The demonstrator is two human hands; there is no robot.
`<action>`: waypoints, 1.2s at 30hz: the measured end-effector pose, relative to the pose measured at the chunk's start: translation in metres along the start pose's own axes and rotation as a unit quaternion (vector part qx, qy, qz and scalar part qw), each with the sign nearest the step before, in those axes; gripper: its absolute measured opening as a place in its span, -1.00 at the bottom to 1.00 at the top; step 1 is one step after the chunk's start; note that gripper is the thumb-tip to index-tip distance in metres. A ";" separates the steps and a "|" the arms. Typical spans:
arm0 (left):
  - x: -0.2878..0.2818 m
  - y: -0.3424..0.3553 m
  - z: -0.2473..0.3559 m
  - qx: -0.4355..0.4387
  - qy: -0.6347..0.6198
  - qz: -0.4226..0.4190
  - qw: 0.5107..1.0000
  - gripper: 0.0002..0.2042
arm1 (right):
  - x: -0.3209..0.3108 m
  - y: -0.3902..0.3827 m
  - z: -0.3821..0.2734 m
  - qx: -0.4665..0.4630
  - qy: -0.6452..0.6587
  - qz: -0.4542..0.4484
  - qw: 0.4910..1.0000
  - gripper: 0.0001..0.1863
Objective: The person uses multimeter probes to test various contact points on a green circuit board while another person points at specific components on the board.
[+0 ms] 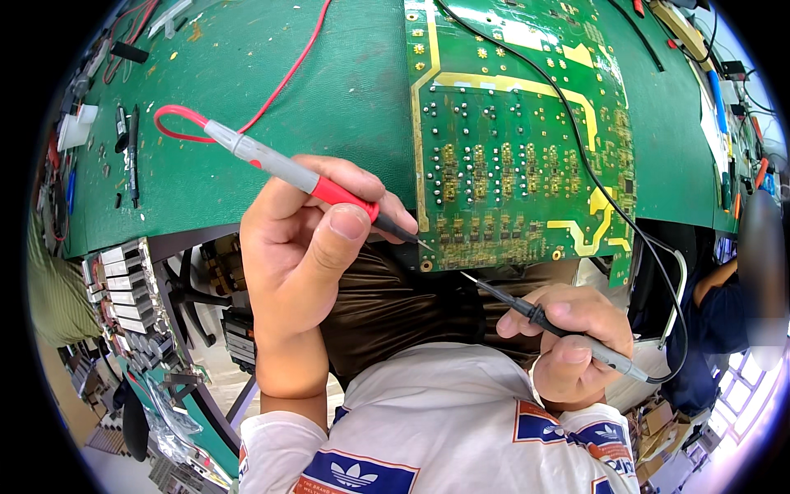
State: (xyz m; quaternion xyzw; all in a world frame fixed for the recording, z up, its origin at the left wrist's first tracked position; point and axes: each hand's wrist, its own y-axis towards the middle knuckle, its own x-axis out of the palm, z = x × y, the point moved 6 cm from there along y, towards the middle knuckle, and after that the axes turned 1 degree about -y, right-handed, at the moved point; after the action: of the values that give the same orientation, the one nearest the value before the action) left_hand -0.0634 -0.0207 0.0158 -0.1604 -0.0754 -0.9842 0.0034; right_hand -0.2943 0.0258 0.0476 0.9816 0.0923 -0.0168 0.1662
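A large green circuit board (510, 123) lies on the table and juts past its front edge towards me. My left hand (309, 239) pinches a red and grey test probe (280, 169), whose metal tip is at the board's near left corner. Whether that tip touches the board I cannot tell. In my right hand (580, 337) is a black and grey test probe (551, 321). Its tip points up and left, just below the board's near edge, apart from it. The black probe's lead (568, 107) runs up across the board.
The green tabletop (329, 107) carries the red lead (288, 74), pens (132, 156) and white containers (76, 128) at left. Tools and cables crowd its right edge, including a blue-handled one (717, 99). Another board with components (140, 305) stands lower left. A person (720, 321) is at right.
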 end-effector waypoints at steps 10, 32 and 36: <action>-0.002 -0.012 0.004 -0.046 -0.013 0.035 0.998 -0.75 | -0.008 -0.004 -0.001 -0.011 -0.004 0.011 1.000 -0.72; 0.023 -0.004 -0.002 -0.018 -0.023 0.002 1.000 -0.79 | -0.038 -0.012 -0.006 0.012 -0.025 0.108 0.994 -0.70; 0.012 0.027 0.000 0.035 -0.042 -0.065 0.996 -0.78 | -0.039 -0.011 -0.007 0.018 -0.027 0.110 0.993 -0.69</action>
State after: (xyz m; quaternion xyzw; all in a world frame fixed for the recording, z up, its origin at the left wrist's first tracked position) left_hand -0.0743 -0.0471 0.0235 -0.1957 -0.1204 -0.9715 -0.0580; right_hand -0.3350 0.0315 0.0532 0.9878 -0.0212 -0.0268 0.1518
